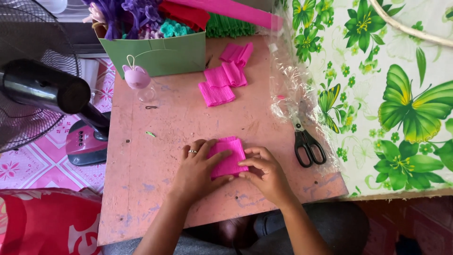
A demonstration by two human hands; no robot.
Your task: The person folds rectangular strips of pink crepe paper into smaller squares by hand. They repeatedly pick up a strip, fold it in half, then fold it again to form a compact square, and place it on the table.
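A folded piece of pink crepe paper (228,156) lies near the front of a worn pink table (155,156). My left hand (198,170), with a ring on one finger, rests on the paper's left side with fingers pressing it flat. My right hand (264,172) pinches the paper's lower right edge. Three more folded pink crepe pieces (224,80) lie further back on the table, apart from both hands.
Black-handled scissors (306,144) lie on clear plastic wrap (292,89) at the right. A green paper bag (158,54) of fuzzy craft stems stands at the back. A small pink bottle (137,78), a black fan (37,89) at the left, and a butterfly-print cloth (401,94) at the right.
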